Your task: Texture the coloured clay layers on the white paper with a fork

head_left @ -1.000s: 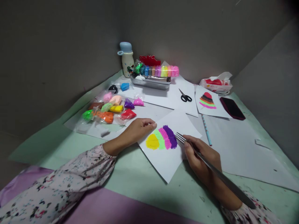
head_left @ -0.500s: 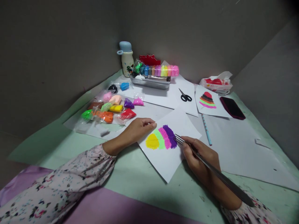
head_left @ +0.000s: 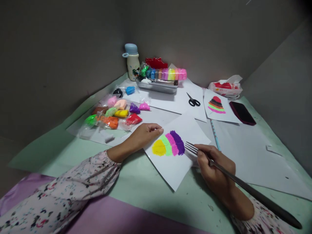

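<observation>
A white sheet of paper lies at an angle in front of me. On it is a banded shape of yellow, light green, pink and purple clay with a roughened surface. My left hand rests on the sheet's left edge, fingers curled together and pressing it against the table. In my right hand is a metal fork, gripped near its tines. The tines sit just right of the purple band, apart from it, and the handle runs back over my wrist.
To the left lie several bags of coloured clay. Behind are a bottle, a metal tray with a clay pack, and scissors. Rightward are a second clay picture, a phone, tissues and a blue pencil.
My right hand and the fork have drawn back to the right, so the tines have left the edge of the purple band. My left hand and the sheet have stayed put.
</observation>
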{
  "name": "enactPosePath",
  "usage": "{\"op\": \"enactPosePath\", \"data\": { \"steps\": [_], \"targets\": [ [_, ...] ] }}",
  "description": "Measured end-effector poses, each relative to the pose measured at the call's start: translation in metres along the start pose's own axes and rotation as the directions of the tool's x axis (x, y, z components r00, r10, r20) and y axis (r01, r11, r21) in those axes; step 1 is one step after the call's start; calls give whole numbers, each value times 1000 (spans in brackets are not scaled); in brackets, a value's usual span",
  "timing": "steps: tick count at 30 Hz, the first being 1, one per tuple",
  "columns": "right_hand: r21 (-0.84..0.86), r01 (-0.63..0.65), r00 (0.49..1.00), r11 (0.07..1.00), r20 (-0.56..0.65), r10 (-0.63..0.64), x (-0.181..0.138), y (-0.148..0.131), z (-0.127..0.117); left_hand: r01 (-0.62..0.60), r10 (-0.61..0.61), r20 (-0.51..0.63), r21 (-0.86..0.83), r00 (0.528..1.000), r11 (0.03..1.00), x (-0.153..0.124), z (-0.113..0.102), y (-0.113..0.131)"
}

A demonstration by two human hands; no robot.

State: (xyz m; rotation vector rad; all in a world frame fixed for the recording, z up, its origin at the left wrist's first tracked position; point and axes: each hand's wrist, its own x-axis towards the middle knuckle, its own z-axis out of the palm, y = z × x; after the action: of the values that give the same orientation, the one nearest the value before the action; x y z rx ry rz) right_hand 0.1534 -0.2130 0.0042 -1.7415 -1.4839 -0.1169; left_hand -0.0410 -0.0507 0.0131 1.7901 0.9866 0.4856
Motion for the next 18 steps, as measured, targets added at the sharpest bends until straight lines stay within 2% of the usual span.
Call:
{"op": "enactPosePath", "data": {
  "steps": [5, 8, 14, 18],
  "targets": [
    [89, -194, 981, 977, -5, 195, 1, 7, 0, 18, -17, 36, -27, 999, 999, 0, -2, 1],
    [121, -239, 971, 963, 16, 239, 1, 10, 2, 25, -24, 37, -24, 999, 999, 0, -2, 2],
    [94, -65, 993, 994, 109, 54, 0, 5, 2, 34, -33, 32, -39, 999, 999, 0, -2, 4],
    [47, 11, 995, 999, 94, -15, -2, 4, 5, 45, -45, 34, -20, 998, 999, -1, -2, 6]
  ]
}}
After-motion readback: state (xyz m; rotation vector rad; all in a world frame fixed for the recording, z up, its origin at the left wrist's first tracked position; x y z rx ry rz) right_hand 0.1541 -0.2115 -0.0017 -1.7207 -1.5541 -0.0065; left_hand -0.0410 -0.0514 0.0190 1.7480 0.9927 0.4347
